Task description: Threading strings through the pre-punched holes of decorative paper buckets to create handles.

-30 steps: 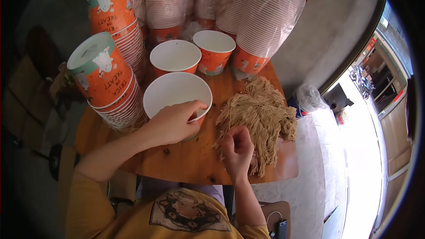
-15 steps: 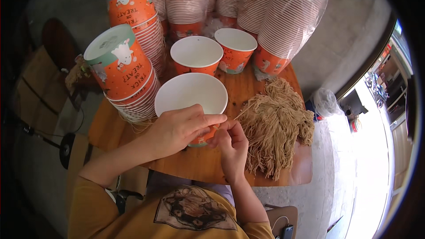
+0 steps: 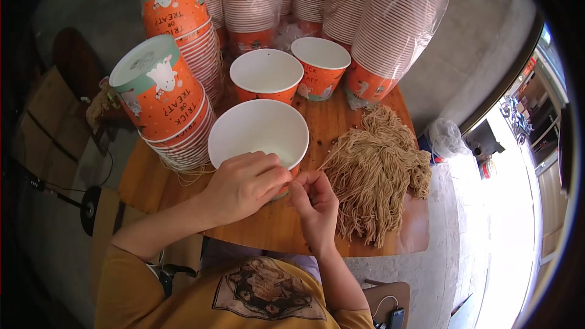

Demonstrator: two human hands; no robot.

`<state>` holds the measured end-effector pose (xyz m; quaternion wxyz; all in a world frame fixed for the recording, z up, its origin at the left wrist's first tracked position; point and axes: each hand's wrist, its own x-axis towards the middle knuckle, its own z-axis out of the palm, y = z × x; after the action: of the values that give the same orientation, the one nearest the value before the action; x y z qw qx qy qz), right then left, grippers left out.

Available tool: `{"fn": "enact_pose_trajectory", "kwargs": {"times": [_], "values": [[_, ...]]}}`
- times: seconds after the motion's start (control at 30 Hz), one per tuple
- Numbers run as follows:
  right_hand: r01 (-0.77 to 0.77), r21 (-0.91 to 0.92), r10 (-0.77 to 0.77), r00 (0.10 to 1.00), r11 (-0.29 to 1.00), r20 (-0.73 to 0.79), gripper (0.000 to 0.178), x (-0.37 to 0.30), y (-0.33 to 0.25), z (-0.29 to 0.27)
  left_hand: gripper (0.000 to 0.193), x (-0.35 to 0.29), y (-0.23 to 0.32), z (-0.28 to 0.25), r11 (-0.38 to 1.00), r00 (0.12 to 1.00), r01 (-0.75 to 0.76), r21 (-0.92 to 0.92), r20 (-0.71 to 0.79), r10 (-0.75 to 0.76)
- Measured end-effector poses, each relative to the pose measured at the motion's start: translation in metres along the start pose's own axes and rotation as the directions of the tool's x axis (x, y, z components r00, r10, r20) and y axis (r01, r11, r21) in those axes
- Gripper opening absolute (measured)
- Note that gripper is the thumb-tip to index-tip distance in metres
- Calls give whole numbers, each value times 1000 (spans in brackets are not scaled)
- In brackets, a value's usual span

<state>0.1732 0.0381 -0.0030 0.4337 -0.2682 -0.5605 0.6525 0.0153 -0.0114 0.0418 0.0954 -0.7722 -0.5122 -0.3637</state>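
Observation:
A large paper cup [image 3: 259, 123], white inside and orange outside, stands upright at the table's near side. In front of its near wall, my left hand [image 3: 247, 187] is closed, its bent fingers meeting the right fingertips. My right hand [image 3: 317, 206] is pinched beside the cup's near right side. Whatever lies between the fingertips is too small to make out. Right of my hands spreads a bundle of tan cords [image 3: 381, 176]. Behind the near cup are a second upright paper cup [image 3: 266, 72] and a third paper cup [image 3: 323, 55].
Upside-down nested cups form a near stack [image 3: 164, 94] and a farther stack [image 3: 177, 15] at the left. Tall plastic-wrapped cup stacks [image 3: 396, 21] line the back of the wooden table [image 3: 244, 226]. A bag-lined bucket [image 3: 445, 140] stands right of the table.
My left index finger, stretched out before, is now bent in. Both hands stay together at the cup's near side. The whole view has shifted slightly.

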Motion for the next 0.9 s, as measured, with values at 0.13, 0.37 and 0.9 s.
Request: {"fn": "enact_pose_trajectory", "kwargs": {"times": [0.13, 0.37, 0.9], "values": [[-8, -92, 7, 1000, 996, -9, 7, -1, -2, 1, 18, -1, -2, -3, 1000, 1000, 14, -14, 27, -14], [159, -130, -170, 982, 979, -81, 5, 7, 12, 5, 25, 1, 7, -17, 744, 826, 563, -360, 245, -507], [107, -79, -113, 990, 991, -79, 12, 12, 14, 12, 34, -4, 5, -24, 806, 865, 493, -329, 288, -411]]}}
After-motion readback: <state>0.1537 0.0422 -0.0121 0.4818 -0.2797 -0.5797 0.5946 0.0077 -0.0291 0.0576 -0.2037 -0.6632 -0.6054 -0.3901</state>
